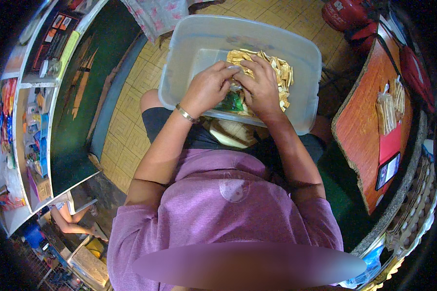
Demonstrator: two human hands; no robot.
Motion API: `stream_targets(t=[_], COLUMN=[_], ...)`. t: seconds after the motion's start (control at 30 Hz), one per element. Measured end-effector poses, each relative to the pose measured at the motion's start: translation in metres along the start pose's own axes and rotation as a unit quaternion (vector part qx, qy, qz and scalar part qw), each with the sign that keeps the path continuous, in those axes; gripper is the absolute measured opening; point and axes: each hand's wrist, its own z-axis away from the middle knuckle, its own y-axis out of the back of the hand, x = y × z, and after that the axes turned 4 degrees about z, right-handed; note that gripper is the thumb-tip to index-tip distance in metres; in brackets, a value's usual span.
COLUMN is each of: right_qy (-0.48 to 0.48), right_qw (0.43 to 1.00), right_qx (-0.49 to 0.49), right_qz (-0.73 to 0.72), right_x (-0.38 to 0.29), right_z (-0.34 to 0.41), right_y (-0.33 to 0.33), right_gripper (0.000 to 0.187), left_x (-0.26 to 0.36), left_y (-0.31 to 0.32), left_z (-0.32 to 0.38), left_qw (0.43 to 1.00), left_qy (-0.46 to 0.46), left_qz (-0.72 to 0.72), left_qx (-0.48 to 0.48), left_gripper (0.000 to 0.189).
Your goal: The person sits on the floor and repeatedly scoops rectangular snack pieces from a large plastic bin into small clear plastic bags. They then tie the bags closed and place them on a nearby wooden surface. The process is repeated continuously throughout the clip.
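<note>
A translucent plastic tub [295, 47] stands before me, close to my lap. Pale golden-brown strips and chips, apparently dry food pieces, make a pile [286, 72] on its right side. Over the pile, my left hand [208, 85] pinches a small clear plastic bag [235, 86] near its top. My right hand [260, 87] meets it there, its thumb and fingertips also on the plastic. Below the fingers, inside the tub, shows a shiny green thing [232, 102]; its kind is unclear. The fingers hide most of the bag and what it contains.
At right, a wooden tabletop [364, 120] with a chipped edge bears filled clear plastic packs [386, 112] and a phone [388, 171]. Egg trays [415, 211] are stacked beyond. Shelves of goods [36, 123] line the left. Another person's arm [73, 227] shows lower left.
</note>
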Motion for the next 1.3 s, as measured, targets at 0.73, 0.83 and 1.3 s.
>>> stream_targets(t=[0.73, 0.83, 1.3], right_qy=[-0.009, -0.046, -0.406], right_qw=[0.998, 0.99, 0.831], right_qx=[-0.06, 0.024, -0.341], right_qz=[-0.032, -0.133, 0.165], right_x=[0.007, 0.019, 0.171], right_z=[0.002, 0.006, 0.036], right_y=[-0.02, -0.015, -0.077], right_gripper=[0.021, 0.019, 0.04], left_x=[-0.006, -0.01, -0.012], left_y=[-0.007, -0.004, 0.0], left_z=[-0.005, -0.003, 0.0], left_qw=[0.999, 0.998, 0.995], left_qy=[0.005, 0.035, 0.061], left_qz=[-0.043, -0.051, -0.065], left_qx=[0.0, -0.02, -0.051], left_gripper=[0.027, 0.032, 0.034])
